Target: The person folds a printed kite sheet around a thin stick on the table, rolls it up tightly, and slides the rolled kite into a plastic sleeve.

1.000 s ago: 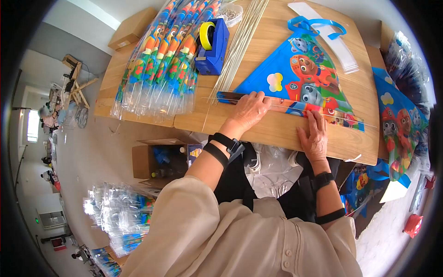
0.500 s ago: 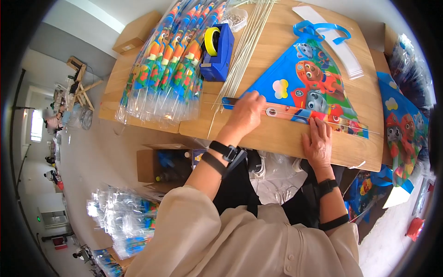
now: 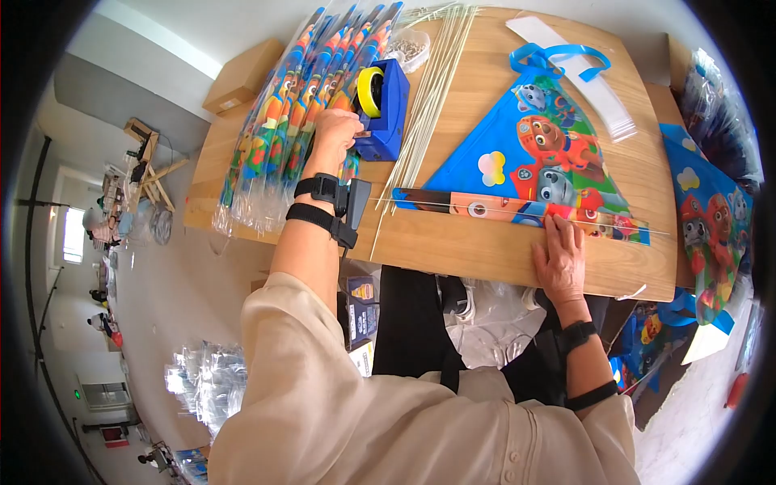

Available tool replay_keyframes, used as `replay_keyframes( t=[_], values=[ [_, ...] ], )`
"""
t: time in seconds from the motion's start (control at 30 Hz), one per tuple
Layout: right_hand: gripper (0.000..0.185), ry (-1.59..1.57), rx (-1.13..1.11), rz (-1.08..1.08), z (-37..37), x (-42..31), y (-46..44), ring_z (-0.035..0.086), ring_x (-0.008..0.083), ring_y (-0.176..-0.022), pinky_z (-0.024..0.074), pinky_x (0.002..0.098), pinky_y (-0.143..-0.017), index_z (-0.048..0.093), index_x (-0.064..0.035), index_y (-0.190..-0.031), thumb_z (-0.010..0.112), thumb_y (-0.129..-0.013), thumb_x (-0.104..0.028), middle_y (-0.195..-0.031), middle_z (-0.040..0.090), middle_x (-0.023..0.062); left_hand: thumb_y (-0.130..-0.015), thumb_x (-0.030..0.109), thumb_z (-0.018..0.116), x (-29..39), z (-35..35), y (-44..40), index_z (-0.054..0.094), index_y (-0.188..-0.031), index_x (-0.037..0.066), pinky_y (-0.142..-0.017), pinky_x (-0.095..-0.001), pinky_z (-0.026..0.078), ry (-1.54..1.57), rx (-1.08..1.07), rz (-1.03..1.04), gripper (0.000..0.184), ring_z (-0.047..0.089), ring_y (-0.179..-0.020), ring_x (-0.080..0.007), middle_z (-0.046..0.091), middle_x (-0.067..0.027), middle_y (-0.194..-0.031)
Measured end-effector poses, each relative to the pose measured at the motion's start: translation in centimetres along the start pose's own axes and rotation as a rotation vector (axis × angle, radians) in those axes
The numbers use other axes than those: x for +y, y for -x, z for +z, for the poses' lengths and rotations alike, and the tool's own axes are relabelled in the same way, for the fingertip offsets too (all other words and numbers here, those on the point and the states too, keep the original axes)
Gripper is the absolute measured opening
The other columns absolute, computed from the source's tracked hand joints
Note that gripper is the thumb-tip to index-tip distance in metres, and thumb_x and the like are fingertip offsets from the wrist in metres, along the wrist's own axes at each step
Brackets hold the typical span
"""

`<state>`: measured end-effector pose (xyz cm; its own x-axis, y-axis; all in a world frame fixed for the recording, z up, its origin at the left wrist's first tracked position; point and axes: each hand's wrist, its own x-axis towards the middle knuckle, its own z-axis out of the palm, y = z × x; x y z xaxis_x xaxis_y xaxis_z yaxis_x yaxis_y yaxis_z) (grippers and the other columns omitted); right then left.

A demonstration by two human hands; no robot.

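The blue printed triangular sheet (image 3: pixel 493 166) lies on the wooden table with its near edge folded up into a printed strip (image 3: pixel 485 206). A thin rod (image 3: pixel 453 203) runs along that strip and sticks out at both ends. My right hand (image 3: pixel 562 257) rests with fingers extended, its fingertips pressing on the strip right of the middle. My left hand (image 3: pixel 338 129) is closed at the front of the blue tape dispenser (image 3: pixel 392 113), by the roll of yellow tape (image 3: pixel 369 91). What its fingers pinch is too small to make out.
Wrapped printed bundles (image 3: pixel 271 153) lie at the table's left, beside pale rods (image 3: pixel 432 97). A small tub (image 3: pixel 408 48) and white strips (image 3: pixel 574 77) are farther back. Another printed sheet (image 3: pixel 703 218) hangs at right. Bagged pieces (image 3: pixel 206 384) are at lower left.
My left hand has left the folded strip and moved up and left to the tape dispenser. My right hand still presses on the strip.
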<state>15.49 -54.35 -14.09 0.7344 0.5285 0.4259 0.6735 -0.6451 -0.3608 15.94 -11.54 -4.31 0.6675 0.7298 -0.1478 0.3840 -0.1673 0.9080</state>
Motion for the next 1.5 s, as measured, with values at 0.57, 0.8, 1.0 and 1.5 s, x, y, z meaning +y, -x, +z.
replay_keyframes(
  t=[0.57, 0.8, 1.0, 1.5],
  values=[
    [0.054, -0.013, -0.021, 0.007, -0.2, 0.1, 0.1, 0.047, 0.0372, -0.111, 0.0402, 0.0456, -0.099, 0.052, 0.0016, -0.127, 0.066, -0.077, -0.012, -0.124, 0.051, 0.0154, -0.063, -0.005, 0.065, -1.6, -0.2, 2.0, 0.053, -0.061, 0.0, -0.04, -0.0314, 0.038, 0.411, 0.196, -0.124, 0.013, 0.045, -0.042, -0.0159, 0.048, -0.0058, -0.056],
    [0.054, 0.0, -0.005, 0.006, -0.2, 0.0, 0.0, 0.048, 0.0361, -0.11, 0.0404, 0.0446, -0.099, 0.054, 0.003, -0.124, 0.067, -0.074, -0.014, -0.122, 0.052, 0.0155, -0.064, -0.009, 0.063, -1.8, -0.1, 3.0, 0.053, -0.061, -0.001, -0.037, -0.0306, 0.034, 0.492, 0.166, -0.204, 0.013, 0.043, -0.038, -0.0161, 0.048, -0.0073, -0.054],
    [0.054, -0.003, -0.009, 0.006, -0.2, 0.1, 0.1, 0.047, 0.0361, -0.112, 0.0401, 0.0447, -0.1, 0.054, 0.0031, -0.124, 0.066, -0.074, -0.014, -0.123, 0.051, 0.0155, -0.065, -0.014, 0.061, -3.0, 0.6, 2.0, 0.051, -0.067, 0.001, -0.042, -0.0308, 0.035, 0.574, 0.229, -0.262, 0.018, 0.044, -0.043, -0.0158, 0.053, -0.0096, -0.06],
    [0.047, -0.012, 0.041, 0.02, 0.2, 0.6, 0.2, 0.05, 0.0338, -0.109, 0.0413, 0.0415, -0.098, 0.053, 0.0027, -0.123, 0.061, -0.079, -0.012, -0.118, 0.055, 0.0155, -0.084, -0.004, 0.055, -0.7, 20.1, 19.2, 0.047, -0.111, -0.002, -0.046, -0.0243, 0.043, 0.679, -0.485, -0.37, 0.028, 0.058, -0.065, -0.0138, 0.067, -0.0204, -0.095]
  ],
)
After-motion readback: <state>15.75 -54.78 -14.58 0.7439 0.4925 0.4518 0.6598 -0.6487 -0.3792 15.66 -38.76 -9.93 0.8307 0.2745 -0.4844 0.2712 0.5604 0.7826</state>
